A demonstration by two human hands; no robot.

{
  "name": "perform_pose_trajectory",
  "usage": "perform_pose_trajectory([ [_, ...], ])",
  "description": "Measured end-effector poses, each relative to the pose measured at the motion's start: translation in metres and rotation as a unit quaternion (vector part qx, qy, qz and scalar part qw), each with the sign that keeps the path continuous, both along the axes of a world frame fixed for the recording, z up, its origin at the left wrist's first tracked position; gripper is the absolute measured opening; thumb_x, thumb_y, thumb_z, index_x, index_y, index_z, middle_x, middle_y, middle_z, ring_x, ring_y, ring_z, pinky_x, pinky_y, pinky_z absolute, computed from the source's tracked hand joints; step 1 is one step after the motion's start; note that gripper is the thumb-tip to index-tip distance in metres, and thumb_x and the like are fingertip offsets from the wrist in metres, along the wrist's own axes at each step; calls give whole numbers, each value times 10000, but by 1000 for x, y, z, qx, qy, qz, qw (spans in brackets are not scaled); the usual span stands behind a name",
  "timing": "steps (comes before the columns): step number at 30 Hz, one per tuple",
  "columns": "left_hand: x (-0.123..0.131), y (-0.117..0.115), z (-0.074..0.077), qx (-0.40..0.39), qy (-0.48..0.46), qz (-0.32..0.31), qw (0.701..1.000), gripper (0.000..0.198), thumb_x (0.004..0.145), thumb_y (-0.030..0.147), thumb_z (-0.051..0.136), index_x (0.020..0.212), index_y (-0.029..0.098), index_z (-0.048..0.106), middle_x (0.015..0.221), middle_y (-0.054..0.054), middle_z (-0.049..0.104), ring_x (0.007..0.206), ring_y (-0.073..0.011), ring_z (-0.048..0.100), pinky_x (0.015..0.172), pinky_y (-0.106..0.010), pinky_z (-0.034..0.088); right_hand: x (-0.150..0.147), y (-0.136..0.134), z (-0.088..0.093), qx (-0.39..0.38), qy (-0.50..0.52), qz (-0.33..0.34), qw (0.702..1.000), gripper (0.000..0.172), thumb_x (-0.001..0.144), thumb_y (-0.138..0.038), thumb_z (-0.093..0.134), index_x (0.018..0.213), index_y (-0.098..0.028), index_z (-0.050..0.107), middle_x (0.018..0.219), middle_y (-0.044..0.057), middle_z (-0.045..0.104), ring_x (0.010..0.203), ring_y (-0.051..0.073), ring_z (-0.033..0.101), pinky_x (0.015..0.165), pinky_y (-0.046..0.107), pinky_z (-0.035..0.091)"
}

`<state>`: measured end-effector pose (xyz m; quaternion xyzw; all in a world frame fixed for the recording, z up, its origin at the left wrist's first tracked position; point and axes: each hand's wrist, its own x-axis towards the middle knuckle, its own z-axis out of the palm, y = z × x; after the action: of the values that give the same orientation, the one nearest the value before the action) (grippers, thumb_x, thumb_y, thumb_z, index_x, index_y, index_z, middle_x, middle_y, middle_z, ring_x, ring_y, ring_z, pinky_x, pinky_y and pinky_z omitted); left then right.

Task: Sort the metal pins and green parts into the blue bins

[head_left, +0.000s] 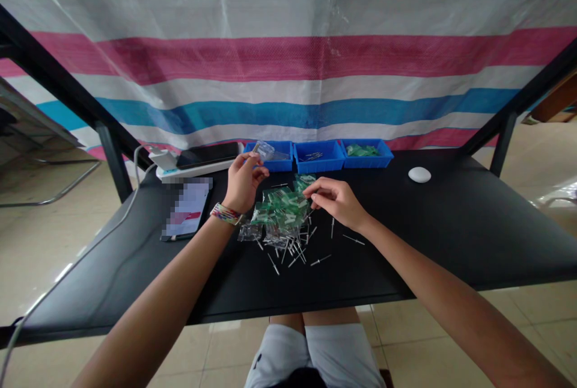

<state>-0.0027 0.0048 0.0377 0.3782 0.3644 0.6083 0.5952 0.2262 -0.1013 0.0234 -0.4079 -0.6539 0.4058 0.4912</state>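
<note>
My left hand (pixel 242 182) is raised over the black table (pixel 451 225), fingers pinched on a small clear plastic bag (pixel 265 149) held up near the left blue bin. My right hand (pixel 336 198) rests curled at the right edge of a pile of green-and-clear small bags (pixel 282 210), its fingertips pinched on something I cannot make out. Several loose metal pins (pixel 293 252) lie scattered in front of the pile. A beaded bracelet (pixel 224 214) is on my left wrist.
Three blue bins (pixel 318 156) stand in a row at the table's back edge. A phone (pixel 187 216) lies at the left, a power strip with another phone (pixel 198 162) behind it, a white round object (pixel 419 174) at the right. A striped tarp hangs behind.
</note>
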Motion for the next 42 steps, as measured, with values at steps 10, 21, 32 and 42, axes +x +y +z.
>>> perform_pose_trajectory([
  [10, 2, 3, 2, -92, -78, 31, 992, 164, 848, 163, 778, 847, 172, 614, 699, 26, 670, 552, -65, 640, 578, -173, 542, -56, -19, 8, 265, -237, 79, 931, 201, 932, -123, 641, 1031, -215, 789, 1157, 95, 747, 1158, 272, 629, 1060, 481, 510],
  [21, 2, 4, 1, -62, -42, 33, 997, 148, 948, 265, 722, 931, 161, 618, 998, -84, 795, 720, -129, 761, 661, -217, 571, -103, -25, 0, 261, -359, 76, 893, 287, 982, -183, 612, 1235, -188, 748, 1227, 126, 719, 1272, 294, 551, 1115, 453, 460],
  [32, 3, 1, 3, -100, -71, 22, 992, 56, 903, 211, 579, 909, 171, 618, 921, -57, 765, 728, -160, 753, 672, -255, 562, -102, -18, -7, 263, -351, 67, 896, 288, 953, -136, 625, 1212, -196, 735, 1191, 89, 783, 1285, 290, 585, 1203, 502, 348],
  [42, 2, -2, 3, 2, 19, -28, 999, 99, 788, 258, 672, 858, 195, 642, 676, 21, 606, 523, -106, 583, 526, -218, 484, -75, -4, 6, 192, -82, -16, 978, 158, 914, -156, 558, 814, -210, 668, 834, 35, 685, 799, 194, 657, 783, 335, 515],
])
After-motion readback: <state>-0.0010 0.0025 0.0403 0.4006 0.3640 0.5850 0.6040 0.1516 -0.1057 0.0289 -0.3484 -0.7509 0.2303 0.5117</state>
